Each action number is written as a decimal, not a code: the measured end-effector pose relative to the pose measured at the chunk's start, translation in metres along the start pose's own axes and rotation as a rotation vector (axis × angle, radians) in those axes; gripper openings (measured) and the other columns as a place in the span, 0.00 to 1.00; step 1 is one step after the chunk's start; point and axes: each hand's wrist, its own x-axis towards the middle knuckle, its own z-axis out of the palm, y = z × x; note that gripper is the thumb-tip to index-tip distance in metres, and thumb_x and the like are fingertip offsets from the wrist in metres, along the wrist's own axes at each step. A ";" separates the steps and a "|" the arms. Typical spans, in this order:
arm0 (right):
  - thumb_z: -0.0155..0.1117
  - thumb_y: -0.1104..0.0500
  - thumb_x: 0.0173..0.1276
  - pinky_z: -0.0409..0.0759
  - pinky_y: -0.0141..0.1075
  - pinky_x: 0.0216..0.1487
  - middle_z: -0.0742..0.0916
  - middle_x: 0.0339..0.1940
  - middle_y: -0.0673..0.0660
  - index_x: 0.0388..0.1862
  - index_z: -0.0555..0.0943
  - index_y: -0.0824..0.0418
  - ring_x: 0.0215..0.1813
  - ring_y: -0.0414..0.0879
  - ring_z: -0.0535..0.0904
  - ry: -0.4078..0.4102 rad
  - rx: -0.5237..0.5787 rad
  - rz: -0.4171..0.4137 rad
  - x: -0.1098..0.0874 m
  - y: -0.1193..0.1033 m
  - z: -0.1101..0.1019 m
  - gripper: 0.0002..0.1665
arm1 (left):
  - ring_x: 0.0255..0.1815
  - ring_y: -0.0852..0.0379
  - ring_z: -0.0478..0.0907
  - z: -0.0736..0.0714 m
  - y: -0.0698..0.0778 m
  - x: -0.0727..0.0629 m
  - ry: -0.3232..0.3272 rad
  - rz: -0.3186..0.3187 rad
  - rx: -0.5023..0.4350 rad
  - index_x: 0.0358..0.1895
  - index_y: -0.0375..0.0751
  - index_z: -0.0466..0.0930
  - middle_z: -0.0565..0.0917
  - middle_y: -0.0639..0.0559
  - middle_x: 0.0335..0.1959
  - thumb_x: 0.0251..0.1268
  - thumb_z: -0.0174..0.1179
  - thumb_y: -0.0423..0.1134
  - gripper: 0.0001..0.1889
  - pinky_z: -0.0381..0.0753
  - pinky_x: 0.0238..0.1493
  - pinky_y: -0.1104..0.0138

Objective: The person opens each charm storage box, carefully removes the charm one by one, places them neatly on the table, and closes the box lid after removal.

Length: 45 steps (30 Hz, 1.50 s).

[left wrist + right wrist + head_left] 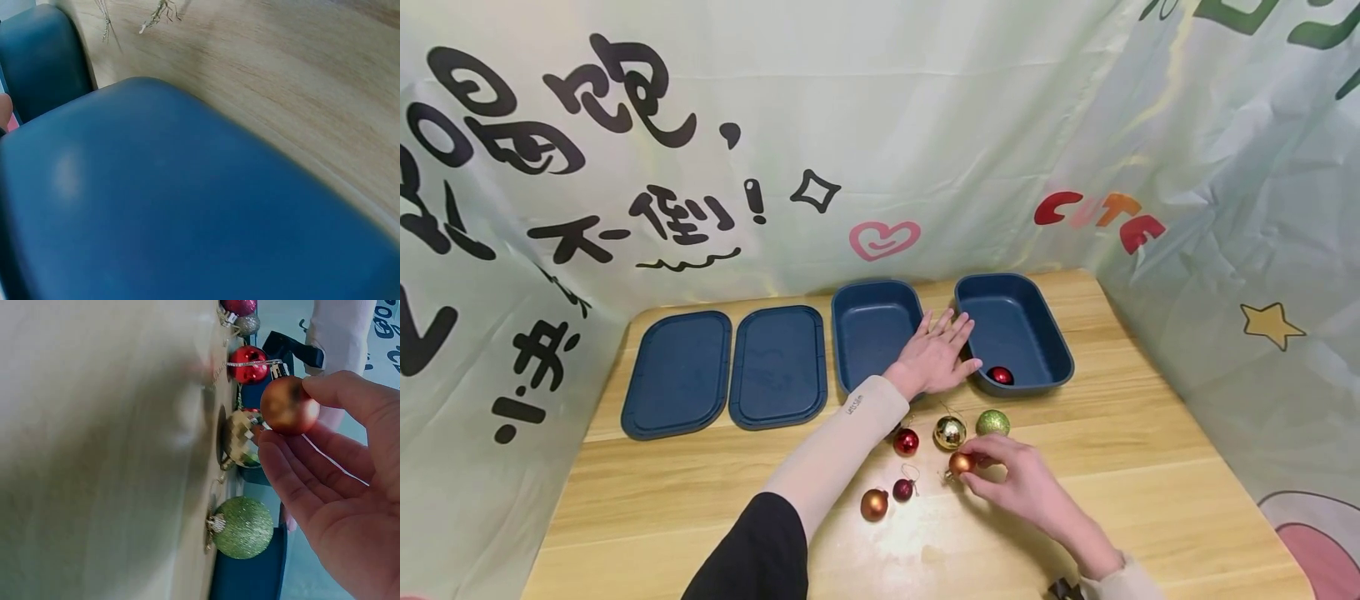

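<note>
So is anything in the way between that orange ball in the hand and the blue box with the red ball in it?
Nearly nothing: the green glitter ball lies beside that path.

the copper bauble [961, 462] was a small, matte orange-bronze ball with a metal cap, pinched between thumb and fingertips of the right hand [1026, 482], just above the table [1150, 467]. it sat just below the gold faceted bauble [950, 432] and near the green glitter bauble [992, 422]. the right dark blue tray [1060, 350] stood open beyond them, a shiny red bauble [1000, 375] lying in its near corner.
</note>
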 end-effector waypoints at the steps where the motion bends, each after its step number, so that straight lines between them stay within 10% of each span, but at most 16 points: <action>1: 0.84 0.66 0.52 0.90 0.38 0.42 0.91 0.43 0.50 0.48 0.89 0.60 0.40 0.38 0.87 -0.002 0.003 -0.001 -0.001 0.000 0.002 0.22 | 0.91 0.47 0.40 0.000 0.000 0.000 0.000 0.001 -0.002 0.88 0.48 0.43 0.48 0.51 0.90 0.84 0.28 0.69 0.42 0.40 0.88 0.46; 45: 0.82 0.68 0.53 0.89 0.38 0.44 0.92 0.44 0.50 0.48 0.89 0.60 0.41 0.38 0.87 -0.036 0.026 0.041 -0.013 0.008 0.019 0.22 | 0.90 0.45 0.42 0.000 0.001 0.000 0.009 0.000 -0.029 0.88 0.47 0.46 0.49 0.51 0.89 0.84 0.31 0.68 0.41 0.40 0.88 0.46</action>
